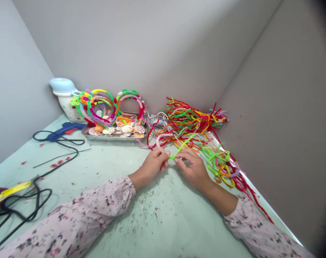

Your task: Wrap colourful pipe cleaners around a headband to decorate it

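My left hand pinches a pale pink curved headband near its lower end. My right hand pinches a lime green pipe cleaner that runs from the headband up to the right. The two hands meet fingertip to fingertip over the pale green table. Just behind them lies a big loose heap of coloured pipe cleaners.
A metal tray of seashells holds several wrapped headbands at the back. A blue glue gun with a black cord lies left, by a white pot. Grey walls close in the corner.
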Available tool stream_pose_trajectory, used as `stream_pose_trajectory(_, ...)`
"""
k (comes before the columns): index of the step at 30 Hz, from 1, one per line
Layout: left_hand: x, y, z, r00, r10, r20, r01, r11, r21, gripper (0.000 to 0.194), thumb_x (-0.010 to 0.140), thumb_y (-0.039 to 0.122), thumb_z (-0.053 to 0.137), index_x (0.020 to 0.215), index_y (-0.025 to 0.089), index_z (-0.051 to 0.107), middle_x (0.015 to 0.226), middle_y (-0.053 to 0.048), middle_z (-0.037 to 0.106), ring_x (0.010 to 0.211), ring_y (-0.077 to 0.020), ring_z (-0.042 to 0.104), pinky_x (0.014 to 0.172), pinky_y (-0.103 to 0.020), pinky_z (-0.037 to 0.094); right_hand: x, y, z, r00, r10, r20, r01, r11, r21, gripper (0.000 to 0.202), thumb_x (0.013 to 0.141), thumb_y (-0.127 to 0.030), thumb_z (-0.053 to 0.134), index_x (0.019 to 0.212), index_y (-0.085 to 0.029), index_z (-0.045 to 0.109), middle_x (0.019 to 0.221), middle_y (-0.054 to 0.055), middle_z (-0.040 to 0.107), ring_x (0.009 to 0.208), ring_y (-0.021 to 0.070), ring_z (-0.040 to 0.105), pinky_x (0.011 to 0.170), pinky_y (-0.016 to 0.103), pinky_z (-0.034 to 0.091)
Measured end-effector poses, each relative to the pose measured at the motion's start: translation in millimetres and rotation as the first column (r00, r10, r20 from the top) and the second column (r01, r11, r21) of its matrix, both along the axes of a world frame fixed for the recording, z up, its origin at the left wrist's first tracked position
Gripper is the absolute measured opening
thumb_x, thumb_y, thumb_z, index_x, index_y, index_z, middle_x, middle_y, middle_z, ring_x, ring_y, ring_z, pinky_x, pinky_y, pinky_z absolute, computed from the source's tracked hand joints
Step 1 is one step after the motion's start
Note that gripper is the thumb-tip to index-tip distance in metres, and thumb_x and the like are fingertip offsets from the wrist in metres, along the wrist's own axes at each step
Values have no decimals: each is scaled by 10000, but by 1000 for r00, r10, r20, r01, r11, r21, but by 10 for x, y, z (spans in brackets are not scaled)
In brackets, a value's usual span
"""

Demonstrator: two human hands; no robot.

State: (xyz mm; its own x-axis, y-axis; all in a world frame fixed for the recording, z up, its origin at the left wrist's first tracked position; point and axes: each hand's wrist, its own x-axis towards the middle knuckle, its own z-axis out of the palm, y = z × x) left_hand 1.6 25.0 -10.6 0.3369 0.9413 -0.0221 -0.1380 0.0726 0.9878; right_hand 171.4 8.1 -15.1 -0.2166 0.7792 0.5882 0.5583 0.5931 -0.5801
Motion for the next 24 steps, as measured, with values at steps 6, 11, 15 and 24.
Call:
stream_pose_trajectory(6, -2, -2, -2, 1000, 2, -20, -2, 1000, 13, 263, 812, 379, 542, 686, 177, 428, 523, 60, 507, 386, -48, 392, 406, -186, 295, 3, 2, 3, 1000, -5, 16, 5, 1000, 2, 75, 818, -164, 584, 823, -217, 638, 847, 41, 606, 833, 191, 566, 747, 340, 469)
stream_pose_trajectory(11, 0, 5, -10, 1000, 6, -9, -6, 1000, 12, 270, 814, 382, 542, 679, 175, 434, 519, 60, 498, 391, -48, 394, 411, -187, 295, 0, 2, 6, 1000, -10, 9, 10, 1000, -9, 75, 821, -167, 582, 831, -215, 639, 856, 40, 602, 842, 187, 565, 755, 334, 470)
stream_pose_trajectory(15, -2, 9, -17, 1000, 11, -1, -11, 1000, 8, 273, 813, 387, 544, 681, 174, 435, 526, 59, 499, 398, -48, 395, 418, -189, 297, -5, 1, 15, 1000, -2, -16, 2, 1000, -17, 78, 822, -168, 583, 838, -212, 645, 869, 42, 603, 840, 180, 565, 728, 315, 475)
stream_pose_trajectory(24, -3, 0, -1, 1000, 17, 13, -17, 1000, -3, 278, 807, 391, 550, 681, 177, 425, 526, 62, 498, 395, -49, 393, 416, -189, 295, -13, -16, 26, 999, 15, -39, -17, 999, -51, 80, 835, -189, 568, 837, -211, 645, 838, 38, 612, 745, 164, 559, 679, 309, 469)
